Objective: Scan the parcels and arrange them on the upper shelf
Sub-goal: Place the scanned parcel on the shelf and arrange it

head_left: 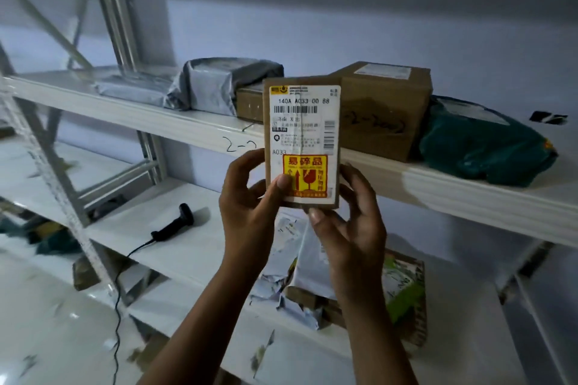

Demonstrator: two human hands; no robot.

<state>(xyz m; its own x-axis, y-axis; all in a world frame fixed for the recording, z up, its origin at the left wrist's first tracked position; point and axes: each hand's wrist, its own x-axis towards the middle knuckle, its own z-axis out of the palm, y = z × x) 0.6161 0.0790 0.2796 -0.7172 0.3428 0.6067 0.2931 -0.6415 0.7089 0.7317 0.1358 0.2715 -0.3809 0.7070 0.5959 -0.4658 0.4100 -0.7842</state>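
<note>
- We hold a small cardboard parcel (301, 141) upright in front of us, its label face turned toward us, level with the front edge of the upper shelf (175, 122).
- Our left hand (250, 197) is clamped on the parcel's lower left edge, thumb pressed on the front near the yellow and red fragile sticker (305, 175).
- Our right hand (353, 216) is clamped on the lower right corner, fingers along the right side and thumb under the bottom edge.
- The white shipping label (305, 122) covers most of the face; we read "140A A033 00 88" above a barcode.
- On the upper shelf behind the parcel we see a row: a flat grey poly bag (131, 87) at the left, a bulkier grey poly bag (219, 84) beside it, a low brown box (248, 105) touching that, a larger brown box (387, 106) with handwriting on its front, and a dark green bag (481, 147) at the right.
- The shelf's front edge bears a handwritten mark, "2-2" as far as we can read it.
- On the lower shelf (175, 247) a black handheld scanner (175, 222) lies at the left, its cable trailing over the edge toward the floor.
- Below our hands, on the same lower shelf, a pile of parcels (312, 272) sits in white bags and cardboard, one with green print at the right.
</note>
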